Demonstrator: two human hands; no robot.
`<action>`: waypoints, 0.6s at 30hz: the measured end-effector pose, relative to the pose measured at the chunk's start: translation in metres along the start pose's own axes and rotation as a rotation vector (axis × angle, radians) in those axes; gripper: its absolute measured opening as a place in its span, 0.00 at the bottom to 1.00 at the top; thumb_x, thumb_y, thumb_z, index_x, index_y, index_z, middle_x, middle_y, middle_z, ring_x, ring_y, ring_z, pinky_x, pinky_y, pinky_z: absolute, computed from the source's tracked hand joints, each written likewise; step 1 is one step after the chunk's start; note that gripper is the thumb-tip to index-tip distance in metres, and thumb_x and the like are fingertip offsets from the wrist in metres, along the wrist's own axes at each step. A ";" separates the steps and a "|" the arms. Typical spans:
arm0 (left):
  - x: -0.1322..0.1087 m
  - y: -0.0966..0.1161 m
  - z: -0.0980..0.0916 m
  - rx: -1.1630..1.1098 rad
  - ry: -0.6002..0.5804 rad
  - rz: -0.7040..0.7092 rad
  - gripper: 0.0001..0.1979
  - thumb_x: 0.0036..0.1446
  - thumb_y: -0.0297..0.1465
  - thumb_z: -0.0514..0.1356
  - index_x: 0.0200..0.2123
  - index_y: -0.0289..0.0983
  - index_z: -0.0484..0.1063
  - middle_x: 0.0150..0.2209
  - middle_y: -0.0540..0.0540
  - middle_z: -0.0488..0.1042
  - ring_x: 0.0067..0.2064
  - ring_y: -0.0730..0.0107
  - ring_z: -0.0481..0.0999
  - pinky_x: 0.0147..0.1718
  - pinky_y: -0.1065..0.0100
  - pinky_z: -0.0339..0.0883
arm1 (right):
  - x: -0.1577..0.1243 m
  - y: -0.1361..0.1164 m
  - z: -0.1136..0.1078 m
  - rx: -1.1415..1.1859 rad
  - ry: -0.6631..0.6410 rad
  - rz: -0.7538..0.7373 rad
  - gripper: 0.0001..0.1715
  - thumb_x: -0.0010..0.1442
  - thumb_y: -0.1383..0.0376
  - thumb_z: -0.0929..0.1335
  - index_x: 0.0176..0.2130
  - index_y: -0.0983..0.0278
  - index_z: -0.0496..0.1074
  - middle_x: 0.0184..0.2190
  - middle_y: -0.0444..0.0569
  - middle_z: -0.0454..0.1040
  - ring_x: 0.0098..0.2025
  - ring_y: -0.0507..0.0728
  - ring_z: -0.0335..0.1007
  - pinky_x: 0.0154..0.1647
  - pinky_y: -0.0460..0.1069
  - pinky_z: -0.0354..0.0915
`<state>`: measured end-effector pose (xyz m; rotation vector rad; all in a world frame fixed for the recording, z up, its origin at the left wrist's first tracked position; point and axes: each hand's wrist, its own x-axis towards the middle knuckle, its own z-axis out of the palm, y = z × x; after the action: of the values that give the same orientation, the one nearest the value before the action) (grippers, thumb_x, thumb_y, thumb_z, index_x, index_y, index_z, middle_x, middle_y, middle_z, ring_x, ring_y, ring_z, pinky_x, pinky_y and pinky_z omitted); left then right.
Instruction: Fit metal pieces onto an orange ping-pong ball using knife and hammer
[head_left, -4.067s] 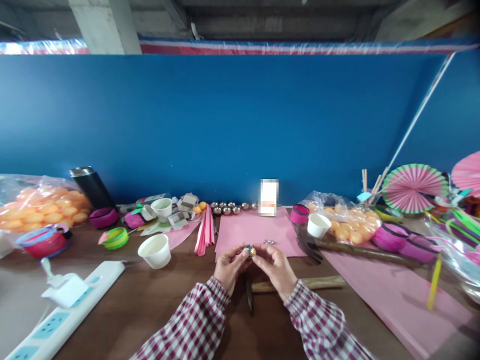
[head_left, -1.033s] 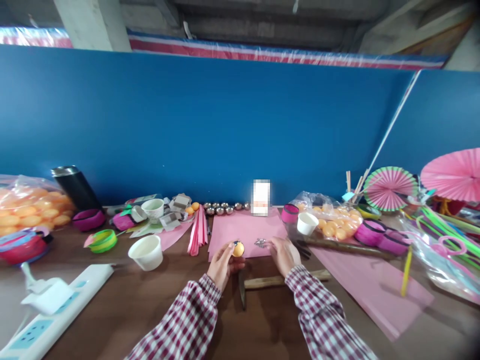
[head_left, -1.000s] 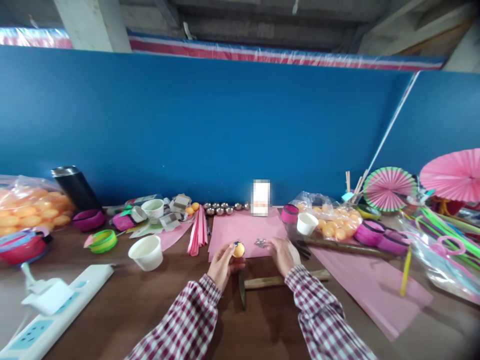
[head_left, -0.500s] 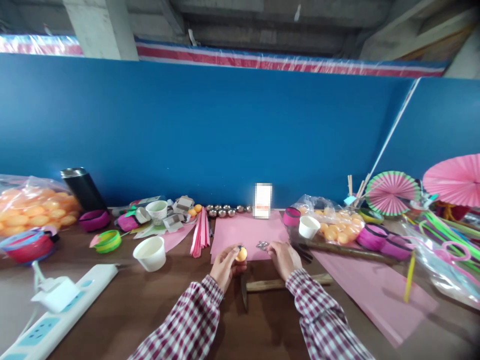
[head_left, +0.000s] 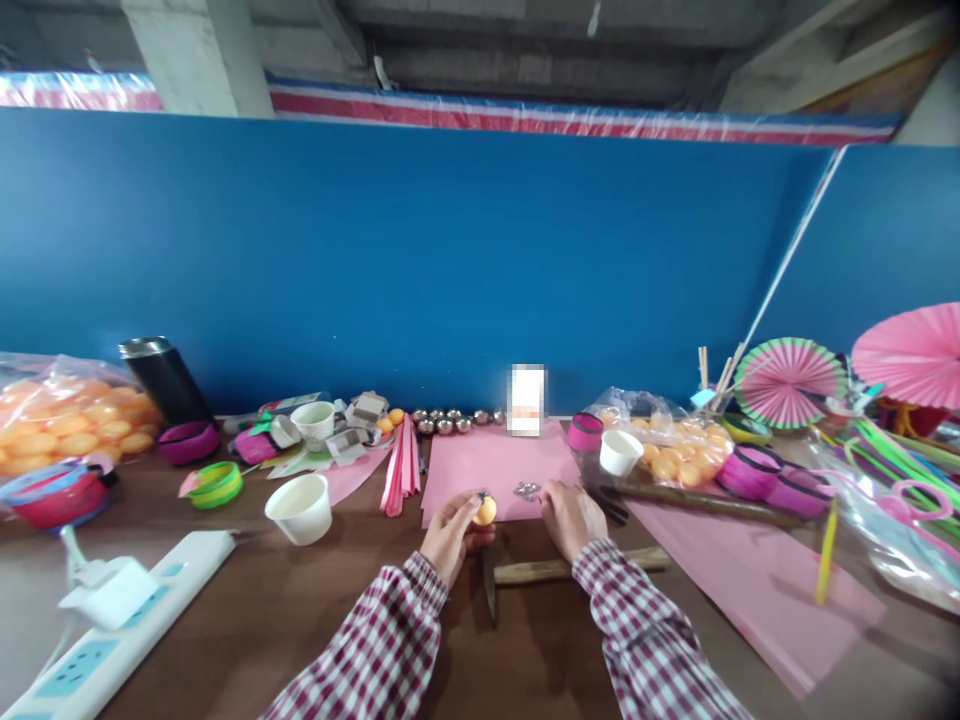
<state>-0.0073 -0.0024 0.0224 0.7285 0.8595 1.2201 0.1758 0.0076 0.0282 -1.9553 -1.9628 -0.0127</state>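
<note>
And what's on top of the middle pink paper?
Small silver pieces lie on the pink paper; a blurred white thing is at its far edge. Whatever the left hand and right hand cover can't be seen.

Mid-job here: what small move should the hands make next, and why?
I'd probably have the right hand pinch one of the small silver pieces on the pink paper: its fingertips are right beside them, and the left hand holds the orange ball steady nearby. Whether the right fingers have one is too small to tell.
</note>
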 end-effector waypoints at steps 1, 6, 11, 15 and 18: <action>0.000 0.000 0.000 -0.004 0.002 -0.001 0.18 0.42 0.34 0.62 0.37 0.30 0.71 0.25 0.44 0.74 0.22 0.73 0.72 0.20 0.73 0.68 | 0.000 -0.001 -0.001 -0.002 -0.004 -0.001 0.10 0.54 0.70 0.59 0.28 0.61 0.68 0.30 0.45 0.70 0.33 0.53 0.63 0.30 0.45 0.52; 0.000 0.000 0.000 -0.015 -0.002 -0.003 0.17 0.41 0.33 0.63 0.36 0.30 0.71 0.24 0.45 0.74 0.22 0.73 0.72 0.20 0.73 0.68 | -0.001 -0.003 -0.005 0.002 -0.018 -0.014 0.09 0.53 0.69 0.61 0.31 0.59 0.69 0.32 0.45 0.70 0.34 0.52 0.63 0.31 0.44 0.53; 0.000 -0.001 -0.001 -0.012 -0.010 0.000 0.17 0.42 0.34 0.63 0.36 0.30 0.71 0.25 0.45 0.74 0.22 0.74 0.72 0.20 0.73 0.68 | -0.003 -0.004 -0.006 0.011 -0.005 -0.029 0.10 0.55 0.64 0.60 0.34 0.57 0.70 0.33 0.45 0.70 0.36 0.53 0.63 0.33 0.45 0.54; 0.001 -0.001 -0.001 -0.008 -0.001 -0.004 0.17 0.41 0.34 0.63 0.36 0.30 0.71 0.24 0.45 0.74 0.22 0.73 0.72 0.20 0.73 0.68 | -0.003 -0.002 -0.004 0.031 -0.019 -0.051 0.10 0.55 0.64 0.61 0.33 0.56 0.71 0.33 0.43 0.70 0.36 0.53 0.63 0.33 0.45 0.54; 0.001 -0.001 -0.001 -0.010 -0.001 -0.007 0.17 0.41 0.34 0.63 0.36 0.31 0.71 0.24 0.45 0.74 0.22 0.73 0.72 0.20 0.74 0.68 | -0.002 0.001 -0.002 0.044 -0.020 -0.060 0.10 0.54 0.65 0.61 0.33 0.56 0.71 0.33 0.42 0.70 0.35 0.52 0.63 0.33 0.44 0.54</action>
<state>-0.0073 -0.0018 0.0212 0.7175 0.8535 1.2169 0.1771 0.0054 0.0294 -1.8764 -2.0166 0.0344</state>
